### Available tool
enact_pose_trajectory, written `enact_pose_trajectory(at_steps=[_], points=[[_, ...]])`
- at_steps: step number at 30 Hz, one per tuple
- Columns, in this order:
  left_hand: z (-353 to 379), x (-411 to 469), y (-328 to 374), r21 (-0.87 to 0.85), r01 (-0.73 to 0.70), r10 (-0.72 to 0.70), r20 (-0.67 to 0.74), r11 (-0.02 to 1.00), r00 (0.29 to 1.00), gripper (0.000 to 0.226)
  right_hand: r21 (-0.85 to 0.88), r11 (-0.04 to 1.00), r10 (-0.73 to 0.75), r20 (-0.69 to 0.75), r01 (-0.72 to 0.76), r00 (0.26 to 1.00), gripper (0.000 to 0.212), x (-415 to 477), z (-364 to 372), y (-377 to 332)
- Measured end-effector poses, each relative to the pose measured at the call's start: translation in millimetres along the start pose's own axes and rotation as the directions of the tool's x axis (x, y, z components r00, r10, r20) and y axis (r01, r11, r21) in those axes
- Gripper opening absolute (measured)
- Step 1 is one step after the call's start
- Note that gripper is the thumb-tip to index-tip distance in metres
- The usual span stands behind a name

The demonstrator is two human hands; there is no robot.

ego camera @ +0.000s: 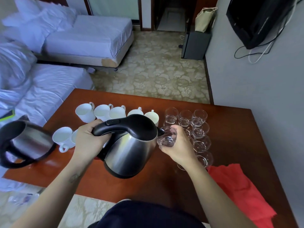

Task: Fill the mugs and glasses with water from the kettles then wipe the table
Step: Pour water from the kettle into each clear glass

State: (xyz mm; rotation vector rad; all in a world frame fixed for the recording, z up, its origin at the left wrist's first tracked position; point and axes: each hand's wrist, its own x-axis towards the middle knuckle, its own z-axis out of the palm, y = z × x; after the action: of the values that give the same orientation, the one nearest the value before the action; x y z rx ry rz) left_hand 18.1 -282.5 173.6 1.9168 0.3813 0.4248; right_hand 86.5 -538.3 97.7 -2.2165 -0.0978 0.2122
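My left hand (88,139) grips the black handle of a steel kettle (130,150), which is lifted and tilted to the right. Its spout sits right over a clear glass (166,141) that my right hand (179,147) holds above the table. Several more glasses (199,129) stand in rows to the right on the brown table (230,137). White mugs (102,111) line the far side, with more mugs (63,137) on the left. A second steel kettle (26,143) stands at the table's left edge. A red cloth (238,190) lies at the front right.
Two beds with white sheets (85,40) lie to the left beyond the table. A grey wall (263,89) runs close along the table's right side, with a black TV (256,20) and hanging cables. A small dark fridge (194,45) stands on the patterned carpet.
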Motion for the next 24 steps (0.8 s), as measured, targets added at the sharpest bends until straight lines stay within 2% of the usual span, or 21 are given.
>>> enact_pose_trajectory(at_steps=[9, 15, 20, 24], points=[[-2.6, 6.0, 1.8, 0.035, -0.053, 0.052, 0.039, 0.998, 0.998, 0.005, -0.02, 1.0, 0.01, 0.003, -0.01, 1.0, 0.086, 1.4, 3.5, 1.5], [-2.5, 9.7, 0.1, 0.074, -0.006, 0.002, 0.064, 0.997, 0.998, 0.002, -0.022, 0.999, 0.032, 0.034, -0.032, 0.999, 0.087, 0.9, 4.8, 2.0], [1.3, 14.4, 1.2, 0.087, -0.076, 0.069, 0.078, 0.993, 0.995, 0.024, -0.026, 0.999, 0.039, 0.039, -0.038, 0.998, 0.088, 0.4, 3.3, 2.2], [4.9, 15.6, 5.8, 0.082, -0.083, 0.077, 0.078, 0.993, 0.994, 0.008, -0.025, 0.998, 0.052, 0.042, -0.051, 0.998, 0.086, -0.1, 1.4, 0.4]])
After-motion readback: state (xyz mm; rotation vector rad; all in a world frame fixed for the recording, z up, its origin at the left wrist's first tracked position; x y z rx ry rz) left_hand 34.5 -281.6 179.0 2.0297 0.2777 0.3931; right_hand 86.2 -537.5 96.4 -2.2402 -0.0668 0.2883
